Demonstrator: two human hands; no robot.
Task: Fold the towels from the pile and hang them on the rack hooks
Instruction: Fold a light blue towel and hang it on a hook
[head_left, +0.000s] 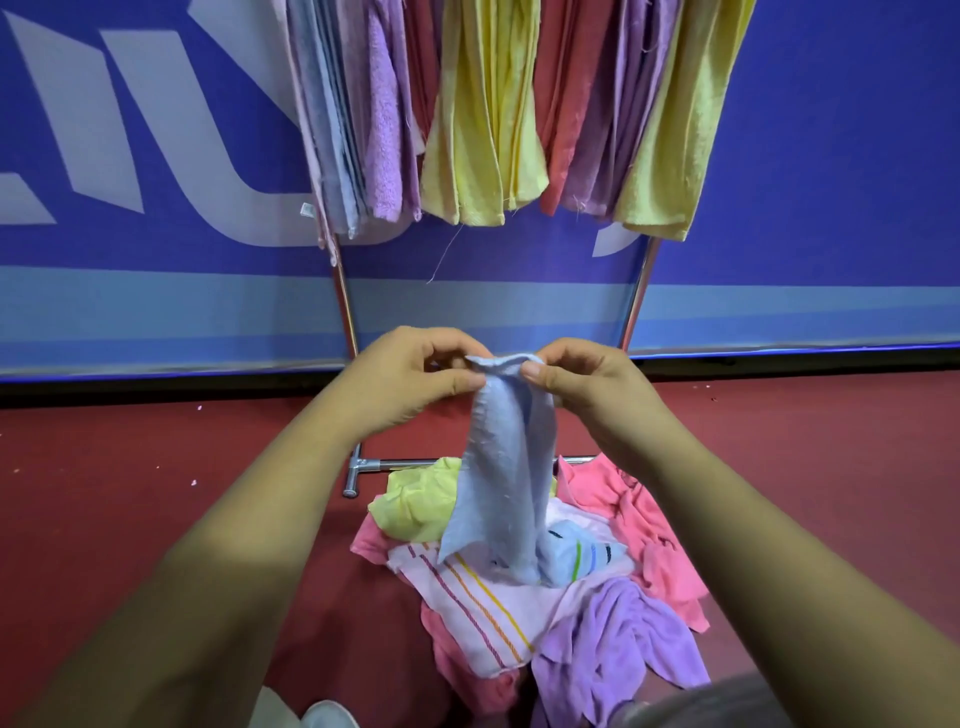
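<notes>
Left hand (410, 379) pinches the top edge of a light blue towel (498, 467), and my right hand (587, 384) pinches the same edge just beside it, so the cloth hangs narrow below them. Its lower end reaches the pile (498, 613) of pink, yellow, purple and striped towels on the red floor (130, 493); I cannot tell whether they touch. Behind stands the metal rack (345, 304), with hung towels (483, 130) above

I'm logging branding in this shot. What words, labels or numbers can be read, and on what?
Banner: large white letter shapes, cut off; no word readable.
Tag by the leftmost hung towel: too small to read.
No other text shows.
</notes>
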